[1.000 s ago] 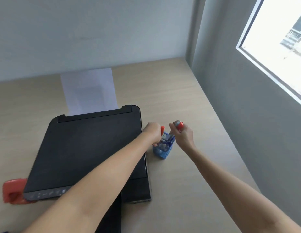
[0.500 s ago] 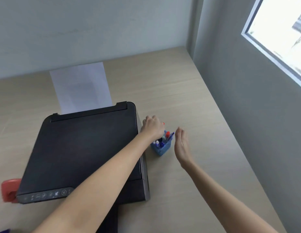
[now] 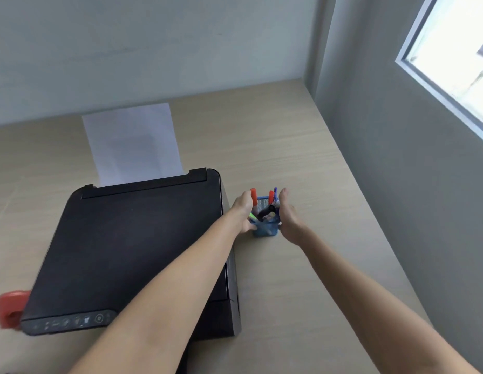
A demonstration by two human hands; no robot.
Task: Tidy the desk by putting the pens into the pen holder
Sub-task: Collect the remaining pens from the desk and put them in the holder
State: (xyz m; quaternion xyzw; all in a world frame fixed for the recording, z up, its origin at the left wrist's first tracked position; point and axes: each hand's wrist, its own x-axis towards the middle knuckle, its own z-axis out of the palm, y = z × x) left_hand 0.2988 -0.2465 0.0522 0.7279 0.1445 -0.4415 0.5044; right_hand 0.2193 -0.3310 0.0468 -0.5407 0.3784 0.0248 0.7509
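A blue mesh pen holder [image 3: 265, 230] stands on the desk just right of the printer. Several pens [image 3: 271, 197] with red, purple and green ends stick out of it. My left hand [image 3: 243, 209] wraps the holder's left side, with the thumb low in front and the fingers behind, next to a red pen cap [image 3: 253, 193]. The palm of my right hand [image 3: 288, 217] is pressed against the holder's right side, fingers straight and together. The holder sits clasped between both hands.
A black printer [image 3: 132, 247] fills the left of the light wooden desk [image 3: 302, 279], with a white sheet [image 3: 133, 143] rising from its rear. A red object [image 3: 10, 309] lies at the printer's front left corner. A grey wall borders the desk's right edge.
My right hand let go of the red pen, which now stands in the holder, then closed in against the holder's right side. My left hand stayed at the holder.
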